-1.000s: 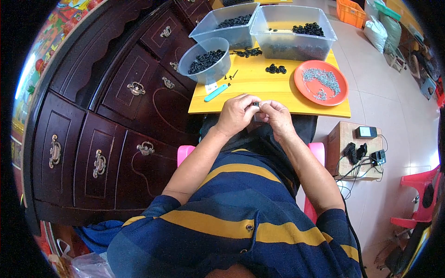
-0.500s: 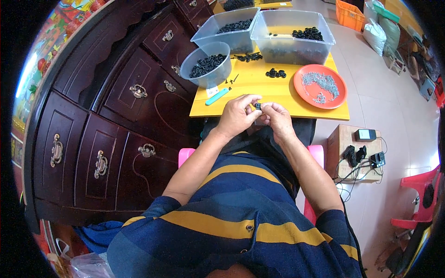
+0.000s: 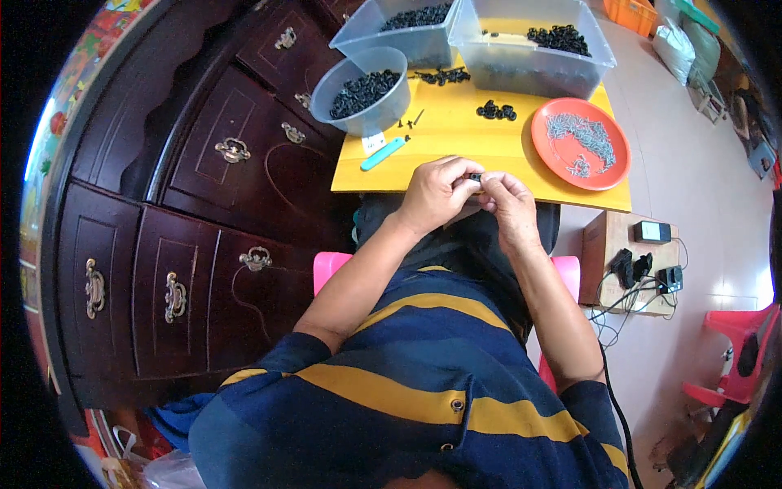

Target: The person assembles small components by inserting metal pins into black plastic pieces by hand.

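A small black part (image 3: 475,176), probably plastic, shows between my fingertips just over the near edge of the yellow table (image 3: 456,147). My left hand (image 3: 438,194) pinches it between thumb and forefinger. From the other side my right hand (image 3: 511,204) closes on it, fingertips meeting those of the left; its curled fingers partly cover whatever else lies there. Beyond my hands sits a little pile of black ring-like parts (image 3: 496,111). To their right, a red plate (image 3: 541,151) holds many small silvery pins or screws.
Two clear bins, a left one (image 3: 358,37) and a right one (image 3: 533,77), and a round tub (image 3: 371,121) hold black parts. A turquoise-handled tool (image 3: 382,154) lies near several dark bits. Dark drawers (image 3: 179,285) stand left; a box (image 3: 601,253) with cables stands right.
My view has shifted slightly, so the table and bins sit a little differently. Both hands remain together on the black part, which is now turned and more covered by my fingers.
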{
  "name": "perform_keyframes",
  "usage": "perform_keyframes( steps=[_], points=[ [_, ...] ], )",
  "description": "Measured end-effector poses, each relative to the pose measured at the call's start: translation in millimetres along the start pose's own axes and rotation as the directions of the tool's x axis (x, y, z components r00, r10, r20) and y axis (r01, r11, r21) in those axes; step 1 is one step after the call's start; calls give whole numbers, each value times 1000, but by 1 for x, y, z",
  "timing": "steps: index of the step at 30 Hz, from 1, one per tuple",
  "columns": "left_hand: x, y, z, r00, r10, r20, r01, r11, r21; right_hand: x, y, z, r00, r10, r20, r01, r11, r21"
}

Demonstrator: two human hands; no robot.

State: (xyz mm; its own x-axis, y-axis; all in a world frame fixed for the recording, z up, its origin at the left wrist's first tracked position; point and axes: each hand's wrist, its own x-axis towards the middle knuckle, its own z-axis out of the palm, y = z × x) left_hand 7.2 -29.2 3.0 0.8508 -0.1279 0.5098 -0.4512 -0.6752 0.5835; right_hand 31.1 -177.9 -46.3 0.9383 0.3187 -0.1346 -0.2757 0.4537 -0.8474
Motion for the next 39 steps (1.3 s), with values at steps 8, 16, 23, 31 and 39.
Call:
perform_keyframes(
  steps=[8, 16, 23, 31, 39],
  points=[
    [11, -8, 2, 977, -141, 162, 163, 978, -133, 0, -5, -7, 996, 64, -55, -61, 997, 49],
    [33, -18, -10, 926, -169, 336, 263, 930, -258, 9, -9, -3, 997, 44, -56, -46, 998, -41],
    [67, -51, -33, 829, -170, 533, 345, 905, -248, 4, -9, -1, 952, 301, 47, -301, 954, -21],
    [211, -118, -127, 979, -105, -175, 116, 992, 54, 1, 9, -1, 757, 649, 77, -646, 724, 244],
    [167, -124, -94, 971, -232, 50, 237, 949, -208, 43, 31, 5, 918, 308, -252, -131, 832, 540]
  ],
)
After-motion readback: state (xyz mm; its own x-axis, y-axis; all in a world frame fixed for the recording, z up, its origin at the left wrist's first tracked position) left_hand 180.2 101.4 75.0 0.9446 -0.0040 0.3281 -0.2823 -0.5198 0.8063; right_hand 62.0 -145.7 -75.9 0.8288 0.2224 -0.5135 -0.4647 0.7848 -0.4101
